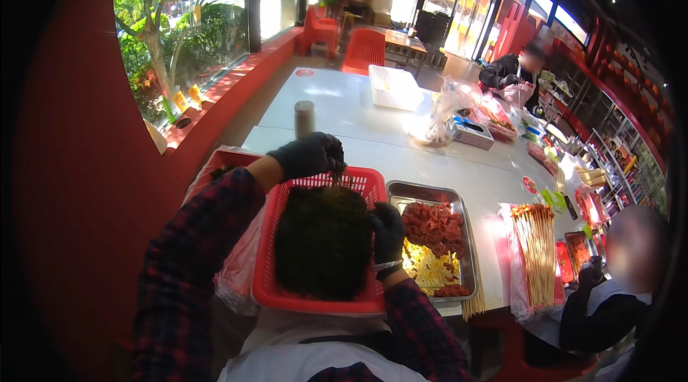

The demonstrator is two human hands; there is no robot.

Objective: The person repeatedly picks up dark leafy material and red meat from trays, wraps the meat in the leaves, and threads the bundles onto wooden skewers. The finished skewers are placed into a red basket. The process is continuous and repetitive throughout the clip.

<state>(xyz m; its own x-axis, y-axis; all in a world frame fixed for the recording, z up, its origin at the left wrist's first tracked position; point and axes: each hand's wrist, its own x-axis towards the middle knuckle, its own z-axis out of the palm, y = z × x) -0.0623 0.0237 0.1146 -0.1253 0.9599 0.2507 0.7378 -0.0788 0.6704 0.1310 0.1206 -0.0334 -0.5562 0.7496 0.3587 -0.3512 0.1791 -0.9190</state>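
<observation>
A red plastic basket [376,187] stands before me at the table's near edge, filled with a dark, fine-stranded heap [322,242] whose kind I cannot make out. My left hand [312,155], in a black glove, is closed in a pinch above the far side of the basket. Thin dark strands [337,175] hang from its fingertips towards the heap. My right hand [388,230], also black-gloved, curls over the basket's right rim beside the heap; its fingertips are partly hidden. Right of that hand lies a metal tray [469,239] of red meat pieces [433,226] and yellow bits [428,267].
A bottle [304,119] stands beyond my left hand. Farther off are a white tub [395,87], plastic bags [448,110] and a box [473,132]. Bundled skewers [534,256] lie at the right. One person sits at the near right; another works across the table.
</observation>
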